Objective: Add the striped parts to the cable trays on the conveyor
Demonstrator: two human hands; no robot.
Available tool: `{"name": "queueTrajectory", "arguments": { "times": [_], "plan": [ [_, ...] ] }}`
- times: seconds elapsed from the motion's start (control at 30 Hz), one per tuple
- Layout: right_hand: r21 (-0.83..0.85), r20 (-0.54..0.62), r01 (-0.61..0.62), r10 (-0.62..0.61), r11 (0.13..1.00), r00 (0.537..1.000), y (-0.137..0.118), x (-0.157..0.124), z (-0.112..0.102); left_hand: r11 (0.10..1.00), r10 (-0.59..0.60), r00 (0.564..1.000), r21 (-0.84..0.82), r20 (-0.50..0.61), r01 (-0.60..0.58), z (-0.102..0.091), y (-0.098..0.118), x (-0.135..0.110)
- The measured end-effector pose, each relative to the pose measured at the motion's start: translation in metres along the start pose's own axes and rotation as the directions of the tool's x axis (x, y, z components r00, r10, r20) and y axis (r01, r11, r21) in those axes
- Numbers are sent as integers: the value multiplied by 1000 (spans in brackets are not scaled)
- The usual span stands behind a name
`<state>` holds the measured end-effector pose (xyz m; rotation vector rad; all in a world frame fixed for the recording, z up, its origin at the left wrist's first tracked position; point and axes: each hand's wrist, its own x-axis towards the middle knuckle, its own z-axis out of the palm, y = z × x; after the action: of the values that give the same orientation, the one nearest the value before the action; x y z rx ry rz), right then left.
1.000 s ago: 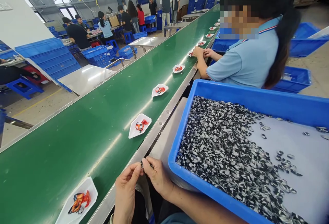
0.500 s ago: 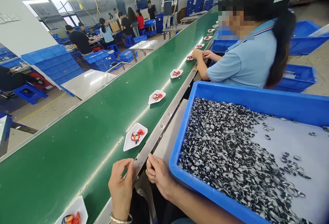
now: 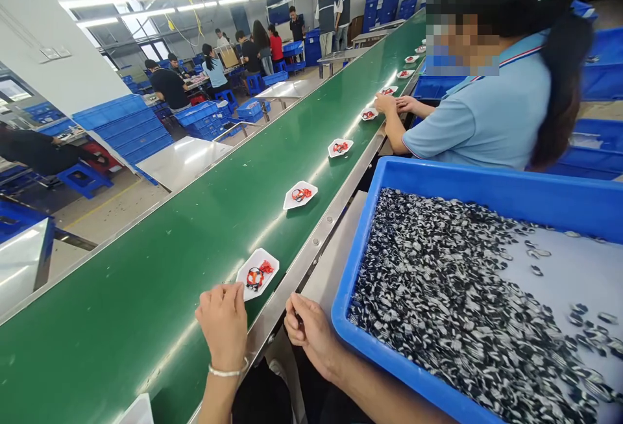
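My left hand [image 3: 224, 323] reaches over the green conveyor belt [image 3: 160, 261], its fingertips bunched at the near edge of a white tray [image 3: 257, 273] that carries small red and black parts. Whether it holds anything there is hidden. My right hand [image 3: 311, 333] rests curled near the belt's metal rail, pinching a small dark piece I cannot name. Just right of it stands a blue bin [image 3: 389, 174] heaped with small black-and-white striped pieces [image 3: 438, 281].
More white trays [image 3: 300, 194] with red parts ride the belt toward the far end. A co-worker in a light blue shirt [image 3: 487, 112] sits beside me, hands at a tray. Stacked blue crates [image 3: 121, 122] and other people stand across the belt.
My left hand left the right hand and moved forward onto the belt to the nearest tray. The trays drifted toward me; the closest earlier one slid out at the bottom.
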<state>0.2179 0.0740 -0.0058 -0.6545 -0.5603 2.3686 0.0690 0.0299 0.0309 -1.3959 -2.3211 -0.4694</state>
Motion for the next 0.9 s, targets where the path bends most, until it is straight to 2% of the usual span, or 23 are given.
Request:
{"name": "queueTrajectory", "arguments": {
  "times": [0.07, 0.13, 0.2, 0.3, 0.47, 0.67, 0.9],
  "plan": [
    [77, -13, 0, 1, 997, 1000, 0, 1, 1, 985, 134, 989, -105, -62, -140, -10, 17, -19],
    [154, -47, -9, 16, 988, 999, 0, 1, 0, 930, 277, 958, -229, -72, -286, -17, 40, -38],
    [227, -72, -58, 76, 972, 994, -1, 2, 0, 905, 336, 941, -267, -26, -331, -21, 62, -51],
    [286, -50, -134, 154, 949, 987, -3, 2, 0, 924, 325, 946, -216, 9, -315, -17, 81, -58],
    [236, -26, -158, 169, 959, 985, -9, 2, 3, 924, 279, 960, -270, -4, -270, -6, 82, -56],
    [191, -36, -136, 146, 972, 989, -8, 3, 2, 880, 294, 954, -376, -50, -291, -7, 80, -58],
    [328, -133, -130, 182, 936, 974, -4, 5, -1, 858, 289, 951, -411, -108, -308, -9, 80, -55]
  ]
}}
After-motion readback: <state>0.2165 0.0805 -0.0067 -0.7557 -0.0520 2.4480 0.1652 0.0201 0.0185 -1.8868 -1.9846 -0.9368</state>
